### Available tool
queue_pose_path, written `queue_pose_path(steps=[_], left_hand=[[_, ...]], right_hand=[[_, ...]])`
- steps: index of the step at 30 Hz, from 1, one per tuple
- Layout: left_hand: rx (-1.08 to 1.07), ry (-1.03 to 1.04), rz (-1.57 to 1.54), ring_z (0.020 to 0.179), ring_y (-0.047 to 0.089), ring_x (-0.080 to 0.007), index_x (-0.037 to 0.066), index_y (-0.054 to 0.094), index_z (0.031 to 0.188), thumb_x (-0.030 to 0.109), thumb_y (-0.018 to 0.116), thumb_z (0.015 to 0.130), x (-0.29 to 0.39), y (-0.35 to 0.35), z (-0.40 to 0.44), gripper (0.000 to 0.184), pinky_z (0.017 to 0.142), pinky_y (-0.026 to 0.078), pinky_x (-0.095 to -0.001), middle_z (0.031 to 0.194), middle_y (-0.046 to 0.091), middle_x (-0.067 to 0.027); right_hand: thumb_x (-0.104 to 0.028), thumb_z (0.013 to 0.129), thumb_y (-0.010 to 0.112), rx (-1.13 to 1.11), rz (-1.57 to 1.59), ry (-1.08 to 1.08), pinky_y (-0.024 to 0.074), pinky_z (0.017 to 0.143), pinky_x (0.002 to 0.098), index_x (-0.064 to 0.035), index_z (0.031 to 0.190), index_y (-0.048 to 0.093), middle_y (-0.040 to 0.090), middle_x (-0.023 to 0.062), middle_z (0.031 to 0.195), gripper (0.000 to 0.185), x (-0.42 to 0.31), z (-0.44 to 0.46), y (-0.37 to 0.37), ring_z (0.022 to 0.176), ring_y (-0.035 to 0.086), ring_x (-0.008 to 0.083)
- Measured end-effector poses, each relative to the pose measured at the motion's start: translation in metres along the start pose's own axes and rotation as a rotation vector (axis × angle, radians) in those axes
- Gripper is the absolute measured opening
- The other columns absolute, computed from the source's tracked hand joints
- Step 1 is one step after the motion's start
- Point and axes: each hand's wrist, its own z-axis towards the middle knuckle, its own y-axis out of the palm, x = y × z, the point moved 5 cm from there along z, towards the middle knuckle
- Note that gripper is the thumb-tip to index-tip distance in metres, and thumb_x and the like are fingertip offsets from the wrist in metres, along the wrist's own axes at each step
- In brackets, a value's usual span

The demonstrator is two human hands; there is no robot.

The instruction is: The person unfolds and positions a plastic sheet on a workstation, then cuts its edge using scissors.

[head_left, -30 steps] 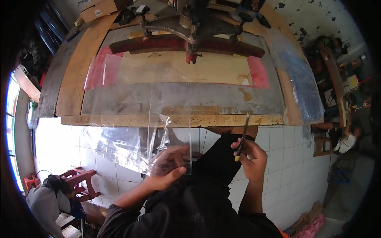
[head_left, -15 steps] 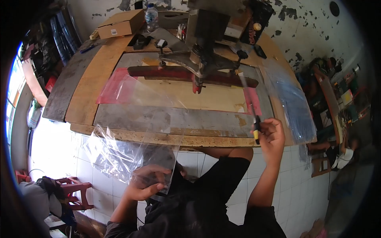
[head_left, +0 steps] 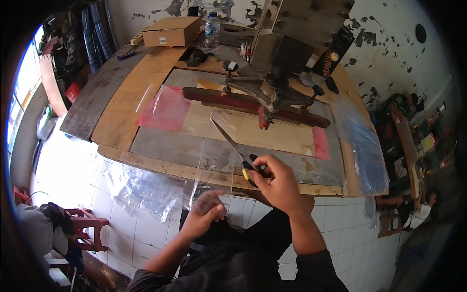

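Observation:
My left hand (head_left: pixel 206 212) grips clear plastic sheeting (head_left: pixel 146 187) at the table's front edge, and its fingers show through the film. The plastic reaches up over the tabletop and hangs in shiny folds to the left. My right hand (head_left: pixel 277 182) holds scissors (head_left: pixel 234 145) with black and yellow handles. Their blades point up and left, over the clear plastic, and look nearly closed. Behind them, a red metal bar (head_left: pixel 224 100) of a press spans a cream panel (head_left: pixel 282 136) with pink ends.
A cardboard box (head_left: pixel 171 33) and a water bottle (head_left: pixel 212 30) stand at the back left of the table (head_left: pixel 116 109). Bluish plastic sheets (head_left: pixel 362 151) lie at the right edge. A red stool (head_left: pixel 87 226) is at lower left. Another person (head_left: pixel 418 211) is at far right.
The view has shifted, showing more of the table's back. My right hand has brought the scissors left from the table's right side to the clear plastic. My left hand still holds the plastic.

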Motion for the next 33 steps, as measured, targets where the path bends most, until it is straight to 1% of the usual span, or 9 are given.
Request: queue_pose_path(steps=[6, 11, 12, 17, 19, 22, 28, 31, 33], left_hand=[[0.007, 0.06, -0.054, 0.085, 0.065, -0.014, 0.003, 0.05, 0.138, 0.023, 0.068, 0.098, -0.003, -0.027, -0.022, 0.048, 0.072, 0.052, -0.0267, 0.104, 0.067, -0.0085], [-0.631, -0.389, 0.808, 0.079, 0.069, -0.0129, -0.002, 0.07, 0.113, 0.029, 0.069, 0.098, 0.055, -0.011, -0.051, 0.034, 0.072, 0.054, -0.0272, 0.09, 0.075, -0.0083], [-0.673, -0.241, 0.679, 0.075, 0.07, -0.0131, -0.003, 0.07, 0.114, 0.029, 0.067, 0.099, 0.064, -0.007, -0.054, 0.036, 0.07, 0.055, -0.0269, 0.085, 0.075, -0.008], [-0.233, -0.032, 0.556, 0.099, 0.072, -0.0215, -0.005, 0.064, 0.124, 0.037, 0.06, 0.102, 0.103, 0.026, -0.03, 0.047, 0.087, 0.056, -0.0331, 0.103, 0.075, -0.0146], [0.099, 0.41, 0.651, 0.11, 0.068, -0.023, -0.004, 0.049, 0.14, 0.021, 0.055, 0.105, 0.112, 0.035, -0.015, 0.044, 0.095, 0.052, -0.0339, 0.121, 0.068, -0.0192], [-0.02, 0.349, 0.138, 0.126, 0.06, -0.0306, -0.001, 0.036, 0.146, 0.022, 0.047, 0.107, 0.109, 0.049, 0.003, 0.047, 0.106, 0.046, -0.0407, 0.14, 0.055, -0.0232], [0.084, 0.401, 0.167, 0.126, 0.059, -0.0368, 0.001, 0.041, 0.138, 0.024, 0.041, 0.106, 0.176, -0.01, 0.031, 0.04, 0.101, 0.05, -0.0466, 0.138, 0.055, -0.0253], [0.184, 0.466, 0.579, 0.094, 0.063, -0.0151, 0.003, 0.047, 0.139, 0.016, 0.043, 0.1, 0.241, -0.039, 0.075, 0.042, 0.082, 0.049, -0.0294, 0.106, 0.068, -0.0114], [0.166, 0.302, 0.691, 0.078, 0.065, -0.0154, 0.005, 0.052, 0.133, 0.023, 0.037, 0.102, 0.28, -0.04, 0.122, 0.038, 0.07, 0.049, -0.028, 0.091, 0.066, -0.0071]], right_hand=[[-0.008, 0.088, 0.074, 0.166, -0.105, -0.026, 0.0555, 0.065, 0.037, -0.0034, 0.102, 0.062, 0.067, 0.0122, 0.092, 0.02, 0.026, -0.017, 0.008, 0.075, 0.07, 0.0293], [-0.004, 0.087, 0.076, 0.273, -0.082, -0.009, 0.0509, 0.055, 0.0249, -0.0014, 0.094, 0.066, 0.069, 0.0091, 0.094, 0.012, 0.043, -0.028, -0.006, 0.067, 0.067, 0.017], [-0.002, 0.086, 0.077, 0.297, -0.045, -0.042, 0.0503, 0.056, 0.0235, -0.0002, 0.095, 0.067, 0.069, 0.0099, 0.095, 0.014, 0.042, -0.031, -0.007, 0.071, 0.065, 0.0152], [-0.003, 0.085, 0.077, 0.289, 0.282, -0.058, 0.057, 0.067, 0.0279, -0.0003, 0.103, 0.068, 0.069, 0.0149, 0.106, 0.02, -0.002, -0.051, 0.02, 0.09, 0.07, 0.022], [-0.005, 0.083, 0.079, 0.197, 0.187, -0.258, 0.0579, 0.078, 0.033, -0.0008, 0.111, 0.068, 0.068, 0.0154, 0.114, 0.03, -0.039, -0.051, 0.02, 0.1, 0.069, 0.0295], [-0.011, 0.085, 0.078, 0.11, 0.222, -0.353, 0.0541, 0.092, 0.0355, -0.0025, 0.122, 0.067, 0.064, 0.0162, 0.127, 0.039, -0.052, -0.052, 0.031, 0.113, 0.065, 0.0328], [-0.033, 0.09, 0.073, -0.053, 0.004, -0.494, 0.0358, 0.113, 0.0527, -0.0087, 0.137, 0.059, 0.05, 0.0151, 0.148, 0.054, -0.035, -0.044, 0.02, 0.139, 0.046, 0.0338], [-0.042, 0.094, 0.067, -0.255, -0.133, -0.486, 0.0351, 0.114, 0.0506, -0.0105, 0.141, 0.056, 0.049, 0.0149, 0.149, 0.057, -0.008, -0.032, 0.03, 0.141, 0.043, 0.0342], [-0.051, 0.096, 0.061, -0.301, -0.205, -0.494, 0.0335, 0.115, 0.0503, -0.0112, 0.141, 0.055, 0.049, 0.0133, 0.149, 0.061, 0.011, -0.028, 0.041, 0.143, 0.041, 0.0327]])
